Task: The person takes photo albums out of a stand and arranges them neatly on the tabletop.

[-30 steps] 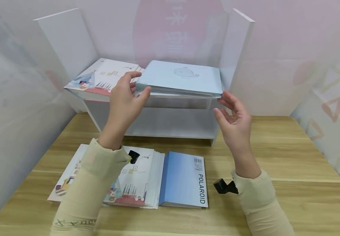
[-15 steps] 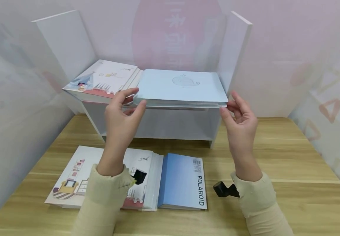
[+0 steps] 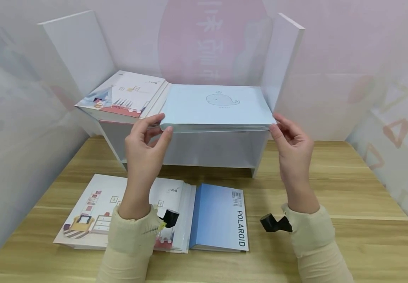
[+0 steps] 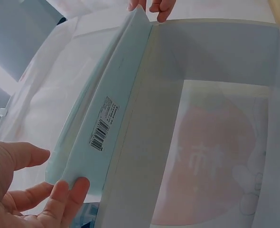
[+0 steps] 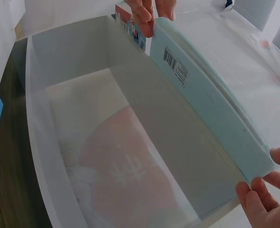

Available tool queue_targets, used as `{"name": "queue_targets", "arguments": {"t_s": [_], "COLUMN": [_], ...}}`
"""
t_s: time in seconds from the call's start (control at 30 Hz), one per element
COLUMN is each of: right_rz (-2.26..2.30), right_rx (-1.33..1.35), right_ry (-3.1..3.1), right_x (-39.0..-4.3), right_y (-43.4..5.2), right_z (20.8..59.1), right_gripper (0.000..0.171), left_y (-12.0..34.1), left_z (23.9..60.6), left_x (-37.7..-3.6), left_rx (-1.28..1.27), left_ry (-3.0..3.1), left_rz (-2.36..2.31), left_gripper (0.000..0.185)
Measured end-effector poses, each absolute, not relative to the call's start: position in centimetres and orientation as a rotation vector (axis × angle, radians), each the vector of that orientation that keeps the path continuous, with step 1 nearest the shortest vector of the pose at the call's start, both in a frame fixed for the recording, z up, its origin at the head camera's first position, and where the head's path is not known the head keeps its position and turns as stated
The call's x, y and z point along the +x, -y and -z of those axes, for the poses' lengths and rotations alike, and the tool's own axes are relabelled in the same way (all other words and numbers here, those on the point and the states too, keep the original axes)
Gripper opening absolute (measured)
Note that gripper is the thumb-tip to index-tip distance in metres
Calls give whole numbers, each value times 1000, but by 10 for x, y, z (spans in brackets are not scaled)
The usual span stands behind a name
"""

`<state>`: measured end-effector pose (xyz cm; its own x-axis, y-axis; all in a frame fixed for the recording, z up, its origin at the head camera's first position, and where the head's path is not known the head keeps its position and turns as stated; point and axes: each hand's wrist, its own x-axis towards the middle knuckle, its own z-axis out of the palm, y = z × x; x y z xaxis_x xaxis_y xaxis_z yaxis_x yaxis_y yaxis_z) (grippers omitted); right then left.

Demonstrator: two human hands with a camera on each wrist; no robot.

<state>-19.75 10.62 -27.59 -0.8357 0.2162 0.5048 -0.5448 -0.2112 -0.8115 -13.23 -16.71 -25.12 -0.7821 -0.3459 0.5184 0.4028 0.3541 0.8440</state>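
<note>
The pale blue whale book (image 3: pixel 218 106) lies flat on the top board of the white shelf (image 3: pixel 281 59), its long axis running from 9 o'clock to 3 o'clock across the head view, its front edge roughly level with the front edge of the board. The left hand (image 3: pixel 143 151) pinches the book's front left corner, thumb under and fingers (image 4: pixel 66 194) curled up against the edge. The right hand (image 3: pixel 294 143) pinches the front right corner in the same way, fingertips (image 5: pixel 254 199) on the end of the edge. Each hand stands at one end of the long axis, so neither is nearer; from both, the book lies toward 12 o'clock, and deeper onto the board.

At 9 o'clock from the whale book, touching or just beside it, a picture book (image 3: pixel 122 96) lies on the same board. On the desk (image 3: pixel 349 236) at 6 o'clock, a second picture book (image 3: pixel 94 208) and a blue Polaroid book (image 3: pixel 219 216) lie side by side.

Whether the whale book rests fully on the board or is lifted slightly cannot be told. The wrist views show its barcoded spine (image 4: pixel 102 130) against the board edge, but the far side is washed out. The compartment below is partly hidden behind the hands.
</note>
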Motion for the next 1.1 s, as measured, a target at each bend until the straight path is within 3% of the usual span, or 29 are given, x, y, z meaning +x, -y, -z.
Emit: {"name": "queue_targets", "arguments": {"t_s": [0.43, 0.77, 1.1], "right_rz": [-2158, -2022, -2117], "right_rx": [402, 382, 319], "right_ry": [1430, 1502, 1623], "right_x": [-197, -188, -188], "right_y": [-105, -110, -117], "right_z": [281, 274, 271], "right_gripper": [7, 15, 23], "left_y": [160, 164, 164], "left_z": [251, 244, 246], "left_x": [-133, -128, -130], "left_rx": [-61, -56, 14], "left_ry": [1933, 1950, 2030], "left_rz": [1546, 1587, 1552], "left_gripper": [31, 20, 23]}}
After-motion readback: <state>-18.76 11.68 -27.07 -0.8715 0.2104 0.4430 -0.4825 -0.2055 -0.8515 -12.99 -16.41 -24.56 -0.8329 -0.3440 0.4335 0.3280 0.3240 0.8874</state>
